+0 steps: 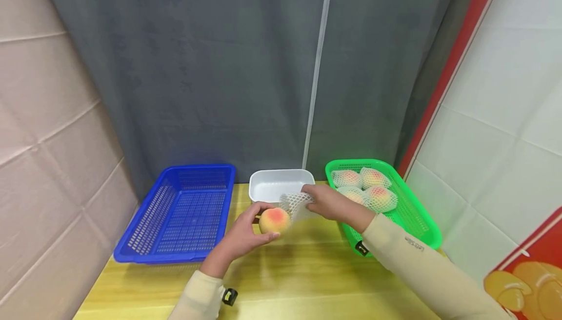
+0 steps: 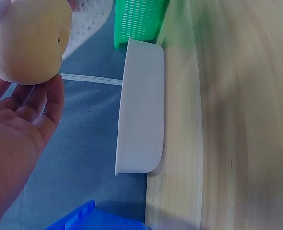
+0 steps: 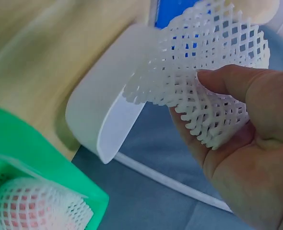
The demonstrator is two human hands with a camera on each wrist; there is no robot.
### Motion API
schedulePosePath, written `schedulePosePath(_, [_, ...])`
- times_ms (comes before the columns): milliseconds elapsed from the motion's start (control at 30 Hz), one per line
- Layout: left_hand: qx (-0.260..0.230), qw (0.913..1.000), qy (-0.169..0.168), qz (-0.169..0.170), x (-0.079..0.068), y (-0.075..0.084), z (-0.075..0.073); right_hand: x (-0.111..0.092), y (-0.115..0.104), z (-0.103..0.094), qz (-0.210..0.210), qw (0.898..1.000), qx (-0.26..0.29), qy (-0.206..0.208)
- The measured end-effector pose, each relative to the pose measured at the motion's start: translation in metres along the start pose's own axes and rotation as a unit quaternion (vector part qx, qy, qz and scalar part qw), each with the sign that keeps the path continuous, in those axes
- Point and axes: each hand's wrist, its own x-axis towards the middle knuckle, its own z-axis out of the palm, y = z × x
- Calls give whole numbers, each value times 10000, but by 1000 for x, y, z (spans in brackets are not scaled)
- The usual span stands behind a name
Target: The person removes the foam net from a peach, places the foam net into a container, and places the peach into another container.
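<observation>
The peach (image 1: pixel 274 221) I see remotely is gripped by my left hand (image 1: pixel 244 234); my right hand (image 1: pixel 331 204) pinches a white foam net (image 1: pixel 295 204).

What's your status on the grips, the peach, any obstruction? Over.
Left grip holds bare peach. Right grip pinches white foam net beside it. White tray beyond; no obstruction visible.

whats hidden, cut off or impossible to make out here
Head view: part of one netted peach, behind the right hand.
Left wrist view: the bare peach, cut off by the top edge.
Left wrist view: inside of the white tray, hidden by its own wall.
Right wrist view: ends of that hand's fingers, behind the foam net.
</observation>
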Motion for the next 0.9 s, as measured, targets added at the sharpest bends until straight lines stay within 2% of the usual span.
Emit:
schedulePosePath(267, [65,9999,46,-64,-2,0,-1,33,22,-4,326,9987,-379,138])
schedulePosePath(500, [120,9998,74,-116,-4,1,-2,60,42,3,857,9947,-461,320])
schedulePosePath(900, [175,9997,144,-108,-7,1,-3,94,63,31,819,9861,-1207,798])
